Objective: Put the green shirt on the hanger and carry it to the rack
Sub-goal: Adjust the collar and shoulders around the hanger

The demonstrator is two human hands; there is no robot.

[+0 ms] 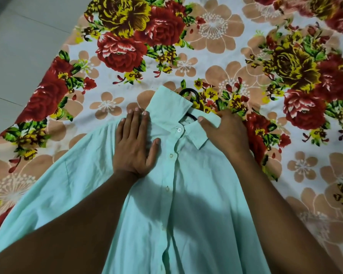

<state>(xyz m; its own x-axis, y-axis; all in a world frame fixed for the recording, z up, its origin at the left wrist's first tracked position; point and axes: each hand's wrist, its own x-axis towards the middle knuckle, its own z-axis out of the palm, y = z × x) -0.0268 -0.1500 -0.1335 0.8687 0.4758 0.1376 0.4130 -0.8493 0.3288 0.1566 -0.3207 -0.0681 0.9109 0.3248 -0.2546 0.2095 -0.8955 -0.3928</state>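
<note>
My left hand (134, 144) presses flat on the green shirt (186, 204); my right hand (224, 131) pinches its collar (172, 109). The hanger (189, 91) could slip out if I tug the collar sideways.

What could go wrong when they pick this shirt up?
Only the hook shows above the collar; the rest of the hanger is hidden, so whether it sits in both shoulders is unclear, and the shirt might slide off. The right hand pinches the collar, which could crease. The left hand presses flat, gripping nothing.
</note>
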